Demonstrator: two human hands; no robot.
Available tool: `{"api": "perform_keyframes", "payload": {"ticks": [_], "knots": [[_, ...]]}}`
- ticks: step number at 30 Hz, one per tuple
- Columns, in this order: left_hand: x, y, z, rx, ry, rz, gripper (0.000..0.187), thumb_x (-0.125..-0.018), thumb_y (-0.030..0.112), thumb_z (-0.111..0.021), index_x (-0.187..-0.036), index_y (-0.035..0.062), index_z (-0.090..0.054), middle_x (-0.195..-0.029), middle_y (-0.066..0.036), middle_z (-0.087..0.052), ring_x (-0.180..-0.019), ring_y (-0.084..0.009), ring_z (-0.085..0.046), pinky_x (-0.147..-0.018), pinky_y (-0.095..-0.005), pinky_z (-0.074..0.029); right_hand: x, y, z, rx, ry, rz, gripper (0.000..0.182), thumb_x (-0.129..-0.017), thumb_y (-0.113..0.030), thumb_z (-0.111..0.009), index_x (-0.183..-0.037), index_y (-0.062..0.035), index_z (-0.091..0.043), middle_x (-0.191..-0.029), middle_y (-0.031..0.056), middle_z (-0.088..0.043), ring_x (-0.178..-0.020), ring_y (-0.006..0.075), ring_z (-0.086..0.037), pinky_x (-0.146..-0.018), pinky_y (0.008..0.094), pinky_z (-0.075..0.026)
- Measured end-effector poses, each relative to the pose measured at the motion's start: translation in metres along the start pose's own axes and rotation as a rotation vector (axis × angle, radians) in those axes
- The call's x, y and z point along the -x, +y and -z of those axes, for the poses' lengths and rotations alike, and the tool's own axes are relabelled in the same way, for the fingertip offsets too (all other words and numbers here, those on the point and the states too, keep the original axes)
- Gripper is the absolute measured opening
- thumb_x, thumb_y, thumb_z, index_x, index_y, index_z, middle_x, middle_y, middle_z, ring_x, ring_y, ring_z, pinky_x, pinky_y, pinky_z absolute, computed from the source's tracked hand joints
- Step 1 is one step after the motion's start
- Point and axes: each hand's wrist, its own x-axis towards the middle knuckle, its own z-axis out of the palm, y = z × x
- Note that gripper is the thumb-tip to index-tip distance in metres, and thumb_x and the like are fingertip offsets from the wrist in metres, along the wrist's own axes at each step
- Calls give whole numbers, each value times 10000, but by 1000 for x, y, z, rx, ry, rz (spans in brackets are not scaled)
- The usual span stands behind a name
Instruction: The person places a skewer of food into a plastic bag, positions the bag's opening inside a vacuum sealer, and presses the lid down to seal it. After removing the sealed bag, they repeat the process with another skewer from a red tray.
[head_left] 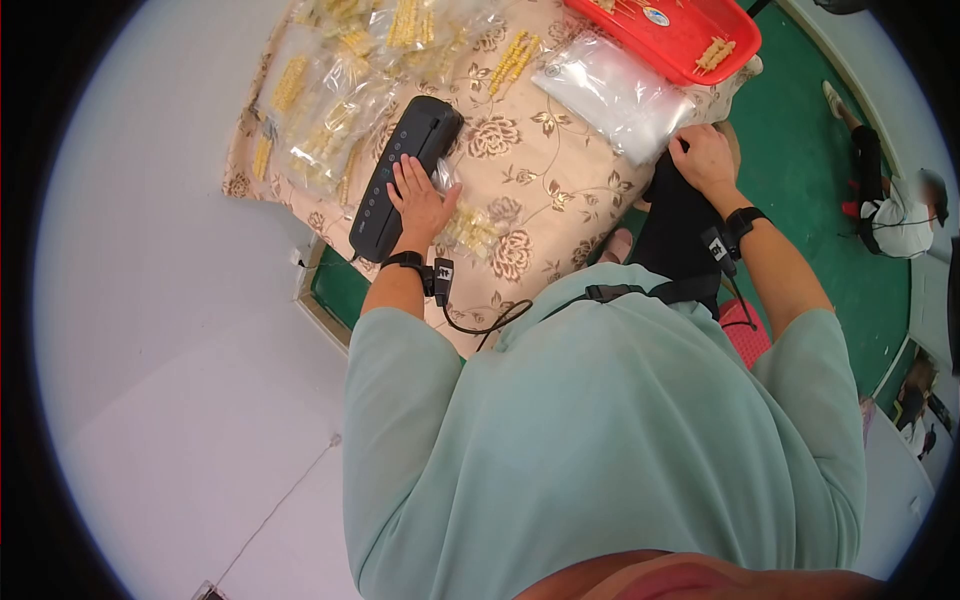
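Observation:
My left hand (420, 200) lies flat with fingers spread, pressing on the edge of a black sealing machine (400, 175) and on a clear bag of yellow skewers (472, 228) that sticks out beside it. My right hand (703, 158) rests at the table's near edge, fingers curled on dark fabric by my knee, just below a stack of empty clear bags (615, 92). Both wrists wear black bands.
The table has a floral cloth (560, 190). Several sealed bags of skewers (330, 110) are piled at the far left. A red tray (670, 35) with skewers stands at the far right. A loose skewer (512, 60) lies mid-table. Another person (890, 215) sits on the green floor to the right.

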Motion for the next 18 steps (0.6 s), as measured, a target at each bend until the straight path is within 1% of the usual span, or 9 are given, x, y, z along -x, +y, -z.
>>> {"api": "perform_keyframes", "payload": {"ticks": [8, 9, 15, 17, 18], "knots": [[2, 0, 1, 41, 11, -1, 1027, -846, 636, -475, -1460, -72, -55, -1554, -198, -28, -1440, -347, 15, -1114, -556, -14, 0, 5, -4, -23, -1, 15, 213, -798, -244, -580, -774, -64, -693, -839, 86, -675, -910, 270, -599, -822, 411, -454], [2, -1, 0, 42, 35, -17, 1028, -844, 634, -481, -1461, -71, -57, -1553, -199, -32, -1440, -349, 11, -1112, -560, -16, -2, 4, -4, -29, 0, 23, 213, -798, -244, -580, -774, -64, -693, -839, 86, -675, -910, 270, -599, -822, 411, -454], [1, -1, -1, 42, 56, -21, 1033, -839, 637, -486, -1459, -73, -62, -1552, -202, -42, -1440, -348, 3, -1109, -568, -21, 0, 2, -3, -16, -8, 2, 204, -802, -243, -591, -804, -70, -700, -866, 72, -679, -927, 258, -602, -848, 404, -446], [1, 0, 2, 70, -13, 5, 1040, -834, 634, -476, -1464, -69, -40, -1558, -193, 8, -1441, -331, 76, -1119, -538, 42, 0, 1, -2, -15, -13, -3, 206, -803, -245, -591, -804, -70, -700, -865, 71, -680, -930, 258, -602, -848, 405, -446], [1, 0, 4, 71, -13, 5, 1040, -834, 634, -476, -1464, -69, -40, -1558, -193, 8, -1441, -331, 76, -1119, -538, 42, -1, 0, -1, -12, -15, -10, 208, -803, -246, -591, -804, -70, -701, -864, 71, -680, -933, 258, -601, -848, 406, -447]]}}
